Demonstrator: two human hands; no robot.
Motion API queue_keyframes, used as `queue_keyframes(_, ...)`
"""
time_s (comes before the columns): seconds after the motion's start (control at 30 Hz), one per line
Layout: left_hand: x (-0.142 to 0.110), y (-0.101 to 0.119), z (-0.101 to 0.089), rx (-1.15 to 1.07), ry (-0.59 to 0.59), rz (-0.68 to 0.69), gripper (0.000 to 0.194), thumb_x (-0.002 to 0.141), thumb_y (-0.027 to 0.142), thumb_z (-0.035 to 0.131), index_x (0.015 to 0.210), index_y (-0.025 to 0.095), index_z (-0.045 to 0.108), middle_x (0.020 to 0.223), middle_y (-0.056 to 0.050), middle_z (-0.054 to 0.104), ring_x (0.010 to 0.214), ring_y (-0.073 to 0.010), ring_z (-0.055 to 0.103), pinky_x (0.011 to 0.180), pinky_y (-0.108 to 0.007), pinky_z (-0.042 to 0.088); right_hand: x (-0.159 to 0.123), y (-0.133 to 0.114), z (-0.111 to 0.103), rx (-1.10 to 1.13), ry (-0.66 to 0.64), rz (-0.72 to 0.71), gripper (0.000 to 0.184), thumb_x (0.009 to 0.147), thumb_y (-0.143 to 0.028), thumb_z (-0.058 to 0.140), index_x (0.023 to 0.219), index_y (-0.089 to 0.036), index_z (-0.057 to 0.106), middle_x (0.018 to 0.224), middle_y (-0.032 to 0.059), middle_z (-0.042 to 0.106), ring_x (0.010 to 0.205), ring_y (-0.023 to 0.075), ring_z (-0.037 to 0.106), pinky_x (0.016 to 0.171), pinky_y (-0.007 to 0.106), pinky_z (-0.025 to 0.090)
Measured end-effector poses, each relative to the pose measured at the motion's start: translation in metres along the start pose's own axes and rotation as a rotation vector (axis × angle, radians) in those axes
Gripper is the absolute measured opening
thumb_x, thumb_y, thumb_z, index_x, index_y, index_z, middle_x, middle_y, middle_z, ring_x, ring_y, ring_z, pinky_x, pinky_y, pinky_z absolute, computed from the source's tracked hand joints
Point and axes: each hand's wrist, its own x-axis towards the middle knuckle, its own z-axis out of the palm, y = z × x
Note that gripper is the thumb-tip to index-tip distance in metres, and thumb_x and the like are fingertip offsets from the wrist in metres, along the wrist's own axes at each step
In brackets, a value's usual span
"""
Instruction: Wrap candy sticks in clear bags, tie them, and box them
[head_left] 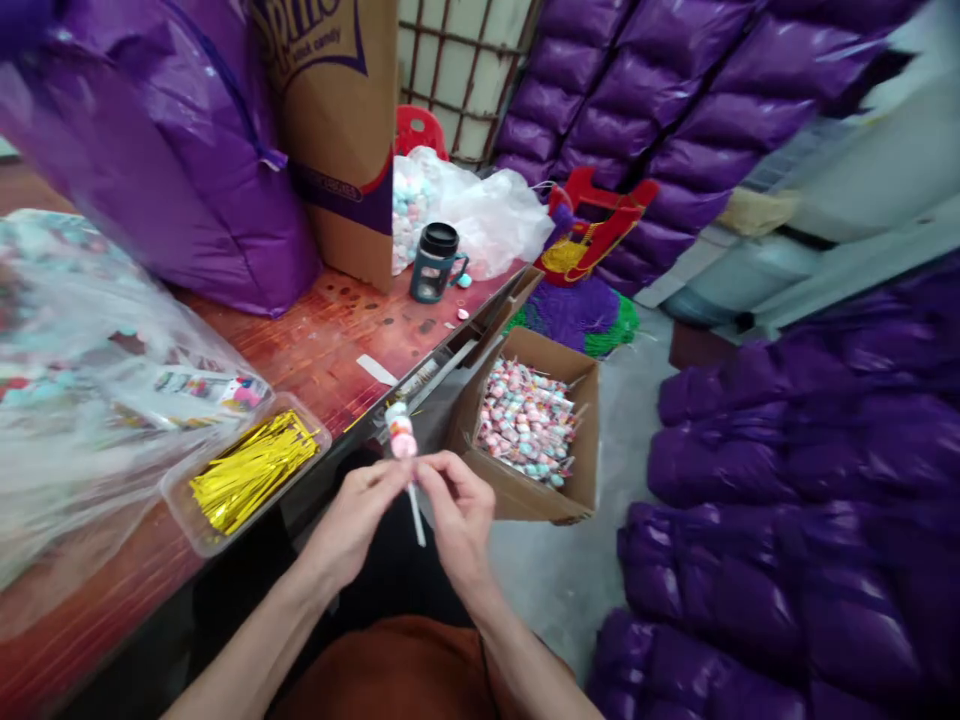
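Observation:
In front of me I hold up a wrapped marshmallow lollipop (402, 436), its pink and pale blue candy on top and its white stick pointing down. My left hand (367, 505) pinches it at the base of the candy. From the other side, my right hand (456, 500) closes its fingers at the same spot. Whether a tie sits between my fingertips is hidden. Left of my hands, a clear plastic tray (319, 440) on the table's edge holds many gold twist ties (255, 470).
An open cardboard box (525, 495) of wrapped lollipops stands right of my hands, below the red-brown table (322, 335). A dark mug (435, 265), a tall carton (345, 130) and plastic bags of candy (90, 400) occupy the table. Stacked purple packs (750, 560) line the right.

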Motion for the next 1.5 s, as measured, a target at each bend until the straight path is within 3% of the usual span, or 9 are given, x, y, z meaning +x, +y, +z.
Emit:
queue_keyframes(0.3,0.014,-0.023,0.034,0.104,0.054,0.091,0.012,0.084,0.034,0.071,0.079,0.024,0.077,0.059,-0.003,0.060,0.051,-0.0160,0.053,0.053,-0.033,0.046,-0.013,0.053,-0.036,0.198,0.042,0.254,0.027,0.076,-0.045,0.080,0.077,-0.019,0.074,0.063,0.0002,0.059,0.057,0.0116,0.050,0.052,0.022,0.044)
queue_keyframes(0.4,0.002,-0.018,0.023,0.323,0.156,0.311,0.014,0.087,0.032,0.069,0.094,0.031,0.080,0.090,-0.007,0.072,0.074,-0.0212,0.061,0.074,-0.039,0.051,0.013,0.069,-0.050,0.378,0.159,0.335,0.030,0.066,-0.043,0.087,0.079,-0.019,0.074,0.071,0.0012,0.064,0.058,0.0105,0.051,0.054,0.023,0.047)
queue_keyframes(0.53,-0.029,-0.002,-0.013,0.464,0.474,0.454,0.016,0.086,0.030,0.069,0.098,0.033,0.080,0.098,-0.007,0.070,0.074,-0.0195,0.059,0.069,-0.034,0.049,0.056,0.084,-0.056,0.366,0.229,0.385,0.043,0.065,-0.055,0.083,0.084,-0.017,0.075,0.084,0.0086,0.071,0.059,0.0132,0.054,0.050,0.027,0.045)
queue_keyframes(0.67,-0.062,0.011,-0.070,0.504,0.949,0.588,0.016,0.079,0.028,0.076,0.095,0.026,0.076,0.092,-0.006,0.063,0.080,-0.0192,0.059,0.070,-0.029,0.047,0.065,0.063,-0.012,0.044,-0.012,0.150,0.036,0.082,-0.049,0.072,0.098,-0.017,0.074,0.081,0.0060,0.071,0.057,0.0134,0.052,0.054,0.027,0.043)
queue_keyframes(0.8,-0.080,0.015,-0.123,0.567,1.155,0.538,0.046,0.074,0.039,0.079,0.112,0.020,0.061,0.084,0.000,0.058,0.068,-0.0140,0.052,0.060,-0.024,0.044,0.057,0.024,0.062,-0.272,-0.414,-0.166,0.023,0.095,-0.041,0.058,0.097,-0.022,0.070,0.093,0.0071,0.074,0.082,0.0203,0.065,0.076,0.032,0.049)
queue_keyframes(0.93,-0.077,0.014,-0.150,0.529,0.995,0.336,0.059,0.066,0.046,0.082,0.113,0.018,0.058,0.082,-0.001,0.064,0.070,-0.0165,0.061,0.060,-0.026,0.049,0.062,0.006,0.109,-0.703,-0.594,-0.247,0.016,0.098,-0.032,0.056,0.094,-0.019,0.065,0.096,0.0099,0.072,0.085,0.0217,0.066,0.072,0.029,0.046)
queue_keyframes(1.03,-0.075,0.017,-0.148,0.499,0.995,0.250,0.059,0.066,0.046,0.083,0.114,0.017,0.062,0.083,-0.001,0.067,0.065,-0.0137,0.059,0.056,-0.023,0.047,0.061,0.004,0.107,-0.765,-0.609,-0.216,0.013,0.097,-0.020,0.050,0.093,-0.019,0.062,0.096,0.0088,0.071,0.080,0.0201,0.066,0.067,0.027,0.043)
queue_keyframes(1.27,-0.061,0.028,-0.102,0.532,0.751,0.331,0.054,0.069,0.048,0.082,0.111,0.018,0.066,0.072,0.002,0.064,0.051,-0.0092,0.048,0.043,-0.021,0.039,0.039,0.006,0.031,-0.388,-0.271,-0.243,0.024,0.095,-0.018,0.046,0.074,-0.021,0.057,0.069,-0.0001,0.059,0.063,0.0137,0.056,0.063,0.025,0.040)
queue_keyframes(1.5,-0.003,0.029,-0.076,0.991,0.399,0.415,0.039,0.086,0.049,0.064,0.108,0.018,0.070,0.083,-0.004,0.068,0.068,-0.0163,0.063,0.063,-0.029,0.053,0.015,0.055,-0.070,-0.304,-0.040,0.140,0.022,0.091,-0.038,0.054,0.081,-0.021,0.065,0.057,-0.0018,0.061,0.048,0.0143,0.060,0.050,0.023,0.045)
